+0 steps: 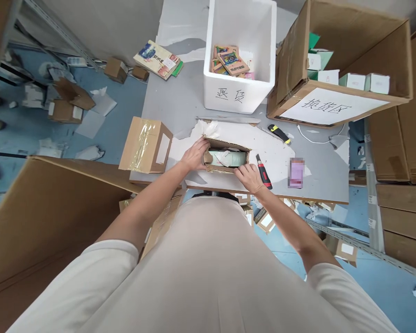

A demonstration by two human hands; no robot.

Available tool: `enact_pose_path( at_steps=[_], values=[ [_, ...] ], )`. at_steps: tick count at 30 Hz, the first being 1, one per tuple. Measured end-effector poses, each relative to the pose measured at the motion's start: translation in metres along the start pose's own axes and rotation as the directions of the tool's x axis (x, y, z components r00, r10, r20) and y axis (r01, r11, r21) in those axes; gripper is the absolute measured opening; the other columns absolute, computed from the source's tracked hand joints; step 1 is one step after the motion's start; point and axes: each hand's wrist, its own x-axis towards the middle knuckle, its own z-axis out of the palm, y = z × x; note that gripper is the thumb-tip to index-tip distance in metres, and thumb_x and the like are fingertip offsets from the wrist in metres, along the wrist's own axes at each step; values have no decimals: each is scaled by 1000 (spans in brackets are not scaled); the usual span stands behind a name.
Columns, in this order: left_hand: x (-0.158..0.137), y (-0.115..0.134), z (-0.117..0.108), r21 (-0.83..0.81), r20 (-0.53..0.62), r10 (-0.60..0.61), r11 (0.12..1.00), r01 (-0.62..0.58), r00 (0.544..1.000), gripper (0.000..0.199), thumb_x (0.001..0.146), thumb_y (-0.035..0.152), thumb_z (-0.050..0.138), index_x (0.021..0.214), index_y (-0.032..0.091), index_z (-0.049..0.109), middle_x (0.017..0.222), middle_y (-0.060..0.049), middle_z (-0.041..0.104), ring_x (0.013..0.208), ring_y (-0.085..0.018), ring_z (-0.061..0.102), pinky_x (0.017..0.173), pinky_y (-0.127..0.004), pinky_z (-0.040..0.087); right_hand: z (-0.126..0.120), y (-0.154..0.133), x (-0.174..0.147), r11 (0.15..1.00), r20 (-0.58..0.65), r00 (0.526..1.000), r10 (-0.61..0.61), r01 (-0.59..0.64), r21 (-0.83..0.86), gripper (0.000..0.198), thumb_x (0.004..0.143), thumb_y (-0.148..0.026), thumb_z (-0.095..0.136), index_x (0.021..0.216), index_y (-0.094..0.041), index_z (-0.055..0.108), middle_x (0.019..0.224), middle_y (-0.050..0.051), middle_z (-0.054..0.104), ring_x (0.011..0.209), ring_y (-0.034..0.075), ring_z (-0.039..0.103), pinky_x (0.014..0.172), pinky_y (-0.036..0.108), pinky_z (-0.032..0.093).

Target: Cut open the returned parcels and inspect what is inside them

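Note:
A small opened cardboard box (225, 170) lies near the table's front edge, its top open toward me. Inside it sits a pale green box (236, 159) with a crumpled white scrap on top. My left hand (196, 154) grips the cardboard box's left end, fingers curled over the edge. At the front right corner, my right hand (248, 177) has its fingers closed over the rim. Just right of that hand lies a red and black utility knife (264, 173). Farther back rests a yellow and black utility knife (279, 134).
A taped carton (143, 144) stands at the table's left. Behind are a white foam box (242, 95) holding small packs and a large cardboard box (291, 88) with green-white boxes. Books (157, 59) lie back left; a blurred pink item (296, 173) lies right. A big carton (55, 217) flanks my left.

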Motion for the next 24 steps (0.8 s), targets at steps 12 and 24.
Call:
enact_pose_path(
  at_steps=[12,24],
  values=[
    [9,14,-9,101,92,-12,995,3,996,96,56,45,72,137,4,40,144,-22,40,145,-37,20,119,-45,23,-44,44,27,996,345,935,-85,93,-7,19,87,-8,47,102,-14,56,83,10,67,81,24,51,73,35,25],
    [4,19,-5,132,52,-123,985,116,991,95,54,48,75,133,9,42,140,-21,44,141,-38,25,112,-44,35,-30,1,-10,984,137,984,112,-91,-154,33,90,-1,32,91,-16,61,78,12,61,77,26,46,73,36,25]
  ],
)
